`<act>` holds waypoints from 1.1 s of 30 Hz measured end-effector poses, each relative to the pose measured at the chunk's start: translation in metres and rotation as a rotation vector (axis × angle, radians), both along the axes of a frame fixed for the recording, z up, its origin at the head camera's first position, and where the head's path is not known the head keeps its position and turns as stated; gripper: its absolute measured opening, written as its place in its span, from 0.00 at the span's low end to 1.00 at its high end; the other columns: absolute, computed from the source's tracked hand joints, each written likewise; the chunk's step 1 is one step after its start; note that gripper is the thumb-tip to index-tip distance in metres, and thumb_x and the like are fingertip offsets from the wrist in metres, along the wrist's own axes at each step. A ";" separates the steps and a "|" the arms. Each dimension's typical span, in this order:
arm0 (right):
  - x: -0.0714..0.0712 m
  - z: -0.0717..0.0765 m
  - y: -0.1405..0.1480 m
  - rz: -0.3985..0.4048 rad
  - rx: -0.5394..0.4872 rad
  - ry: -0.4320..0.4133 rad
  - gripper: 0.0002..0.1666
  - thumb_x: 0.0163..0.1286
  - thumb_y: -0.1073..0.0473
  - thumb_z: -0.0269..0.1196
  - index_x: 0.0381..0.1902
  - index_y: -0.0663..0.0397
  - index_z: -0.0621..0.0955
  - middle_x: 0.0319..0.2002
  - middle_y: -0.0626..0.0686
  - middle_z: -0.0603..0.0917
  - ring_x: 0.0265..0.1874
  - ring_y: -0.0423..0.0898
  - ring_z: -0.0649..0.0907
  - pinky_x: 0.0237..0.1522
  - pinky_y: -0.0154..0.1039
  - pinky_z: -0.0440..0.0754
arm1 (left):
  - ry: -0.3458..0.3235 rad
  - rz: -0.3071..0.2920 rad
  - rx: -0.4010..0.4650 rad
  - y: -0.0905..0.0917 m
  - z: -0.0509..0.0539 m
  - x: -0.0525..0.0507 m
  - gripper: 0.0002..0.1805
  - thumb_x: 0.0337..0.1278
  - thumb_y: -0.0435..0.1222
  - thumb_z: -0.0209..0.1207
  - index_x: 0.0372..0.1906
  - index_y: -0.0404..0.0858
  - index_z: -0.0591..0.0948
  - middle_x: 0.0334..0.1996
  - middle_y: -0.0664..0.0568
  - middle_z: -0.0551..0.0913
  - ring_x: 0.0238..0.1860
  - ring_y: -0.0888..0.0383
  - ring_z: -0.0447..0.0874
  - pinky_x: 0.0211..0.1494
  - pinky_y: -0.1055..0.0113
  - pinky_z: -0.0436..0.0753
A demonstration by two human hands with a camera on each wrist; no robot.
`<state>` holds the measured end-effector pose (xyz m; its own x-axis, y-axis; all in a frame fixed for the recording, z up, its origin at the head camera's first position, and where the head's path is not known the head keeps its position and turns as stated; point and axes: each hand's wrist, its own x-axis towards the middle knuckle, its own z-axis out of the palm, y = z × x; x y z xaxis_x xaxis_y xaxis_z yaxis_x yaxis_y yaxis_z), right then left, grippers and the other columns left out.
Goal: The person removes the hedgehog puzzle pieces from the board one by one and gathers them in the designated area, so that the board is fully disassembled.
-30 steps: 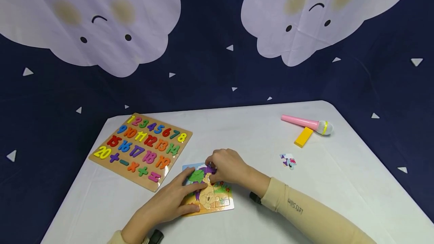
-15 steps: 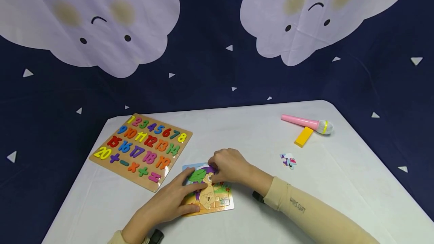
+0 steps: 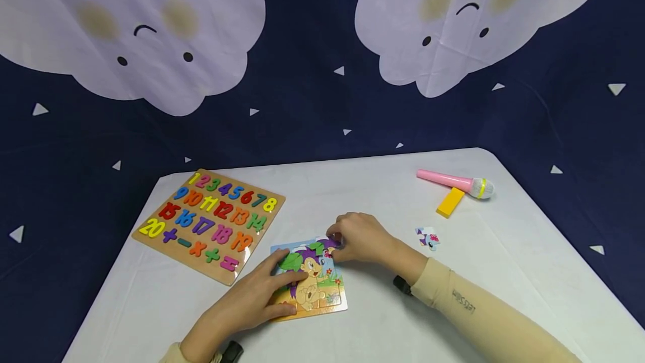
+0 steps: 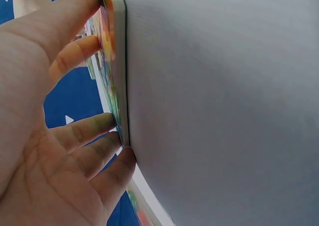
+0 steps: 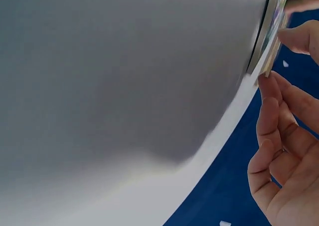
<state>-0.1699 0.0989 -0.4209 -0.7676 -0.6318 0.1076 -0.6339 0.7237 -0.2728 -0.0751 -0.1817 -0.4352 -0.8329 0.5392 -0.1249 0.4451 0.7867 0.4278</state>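
Observation:
A jigsaw puzzle (image 3: 327, 296) with a cartoon hedgehog lies flat near the front of the table. My left hand (image 3: 252, 298) rests on its left side with spread, fairly straight fingers; in the left wrist view the fingertips (image 4: 104, 121) touch the board's edge. At the puzzle's far right corner, my right hand (image 3: 365, 242) pinches a puzzle piece (image 3: 321, 247) with purple and green on it. The right wrist view shows this thin piece (image 5: 272, 56) between thumb and fingers, slightly above the board. Part of the piece is hidden by the fingers.
A wooden number board (image 3: 211, 220) lies at the left. To the right, a loose puzzle piece (image 3: 428, 238) sits on the white table (image 3: 383, 318). Behind it are a yellow block (image 3: 450, 202) and a pink toy microphone (image 3: 453, 182).
My right hand has moved right and slightly away from me, the pinched piece now showing by its fingers, and more of the hedgehog's face is uncovered. The left hand stays put.

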 end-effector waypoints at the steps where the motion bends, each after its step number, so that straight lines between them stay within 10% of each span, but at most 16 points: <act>1: -0.001 0.000 0.003 -0.005 -0.004 0.001 0.20 0.51 0.50 0.78 0.44 0.44 0.93 0.31 0.41 0.86 0.30 0.37 0.78 0.33 0.35 0.79 | 0.001 0.000 -0.001 0.000 0.000 0.000 0.32 0.64 0.60 0.70 0.72 0.64 0.81 0.83 0.37 0.63 0.80 0.32 0.67 0.70 0.31 0.80; 33: -0.018 0.011 0.128 -0.138 0.049 -0.138 0.23 0.57 0.51 0.81 0.51 0.48 0.93 0.35 0.41 0.87 0.33 0.37 0.78 0.37 0.36 0.79 | 0.000 0.014 0.000 0.001 0.001 0.001 0.32 0.63 0.60 0.70 0.71 0.63 0.81 0.83 0.38 0.62 0.80 0.31 0.66 0.70 0.29 0.79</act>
<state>-0.1880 0.2273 -0.4096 -0.8528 -0.5212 -0.0328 -0.4865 0.8158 -0.3128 -0.0739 -0.1805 -0.4342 -0.8404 0.5275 -0.1245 0.4343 0.7928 0.4277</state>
